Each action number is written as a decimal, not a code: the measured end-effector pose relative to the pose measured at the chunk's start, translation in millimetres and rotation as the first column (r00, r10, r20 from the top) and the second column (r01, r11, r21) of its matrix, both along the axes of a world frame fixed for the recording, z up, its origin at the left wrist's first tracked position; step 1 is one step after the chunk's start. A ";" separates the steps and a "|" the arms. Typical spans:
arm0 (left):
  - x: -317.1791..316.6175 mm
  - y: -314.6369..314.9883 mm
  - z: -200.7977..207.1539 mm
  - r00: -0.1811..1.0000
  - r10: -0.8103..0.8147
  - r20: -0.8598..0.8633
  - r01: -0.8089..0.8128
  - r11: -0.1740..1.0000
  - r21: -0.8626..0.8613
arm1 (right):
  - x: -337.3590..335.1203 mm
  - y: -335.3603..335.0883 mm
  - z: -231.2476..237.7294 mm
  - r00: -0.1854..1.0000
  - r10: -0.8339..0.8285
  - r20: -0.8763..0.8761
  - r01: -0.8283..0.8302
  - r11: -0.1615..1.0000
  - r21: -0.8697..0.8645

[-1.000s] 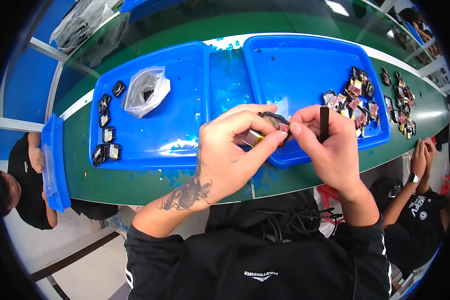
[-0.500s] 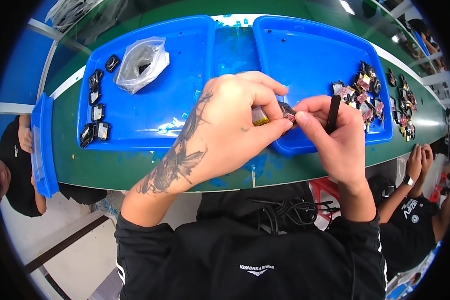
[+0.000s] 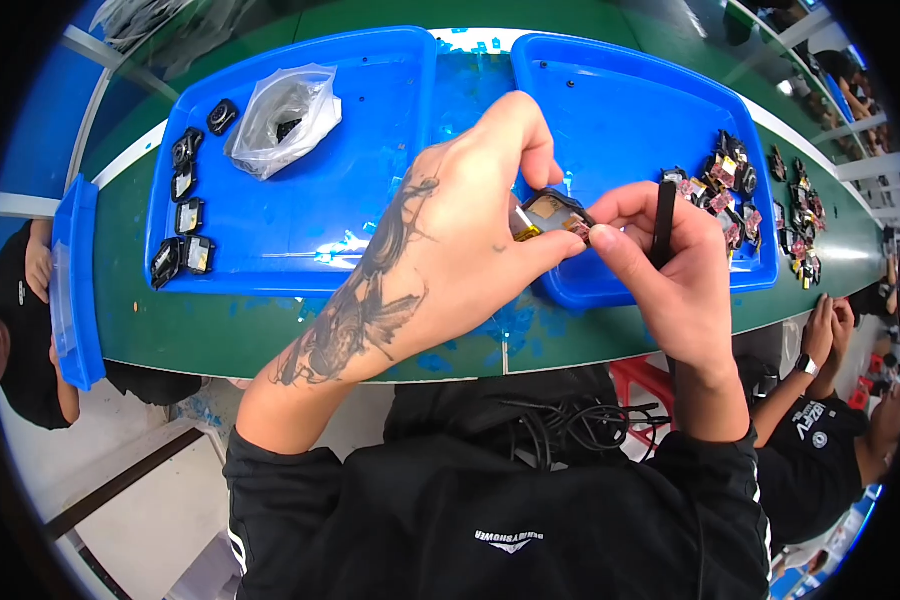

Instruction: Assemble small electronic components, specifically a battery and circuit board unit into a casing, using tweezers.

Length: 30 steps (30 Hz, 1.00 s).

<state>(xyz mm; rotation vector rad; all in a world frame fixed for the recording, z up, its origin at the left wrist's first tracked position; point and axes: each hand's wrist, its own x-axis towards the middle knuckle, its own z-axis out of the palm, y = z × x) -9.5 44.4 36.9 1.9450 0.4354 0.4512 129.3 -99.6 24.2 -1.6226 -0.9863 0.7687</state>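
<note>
2 hands (image 3: 480, 220) (image 3: 685, 280) hold 1 black device (image 3: 550, 207) above the right blue tray (image 3: 620, 125).

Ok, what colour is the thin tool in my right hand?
The thin tool is black, and it shows best in the head view.

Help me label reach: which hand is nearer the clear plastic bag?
Left. The left hand is right of the clear plastic bag and lower in view; the right hand is farther right.
</note>
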 end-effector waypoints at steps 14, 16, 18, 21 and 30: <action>-9.2 0.3 5.7 0.999 0.016 0.051 -0.002 0.966 -0.259 | 8.7 16.9 6.1 0.997 -0.014 -0.081 0.012 0.999 -0.036; -8.1 0.8 8.3 0.995 0.033 0.098 0.005 0.933 -0.360 | 11.6 16.5 11.8 0.995 -0.035 -0.095 0.033 0.999 -0.020; -8.3 3.0 11.0 0.967 0.151 0.205 -0.085 0.950 -0.302 | 16.0 20.5 24.8 0.999 -0.012 -0.031 0.011 0.999 -0.049; -30.1 5.6 17.1 0.882 0.040 0.470 -0.125 0.981 0.151 | 47.4 44.2 48.5 0.975 0.068 0.211 -0.057 0.997 -0.058; -53.2 -63.5 125.2 0.574 -0.107 0.812 -0.158 0.958 0.238 | 236.0 175.7 0.5 0.948 -0.049 0.314 0.158 0.931 -0.331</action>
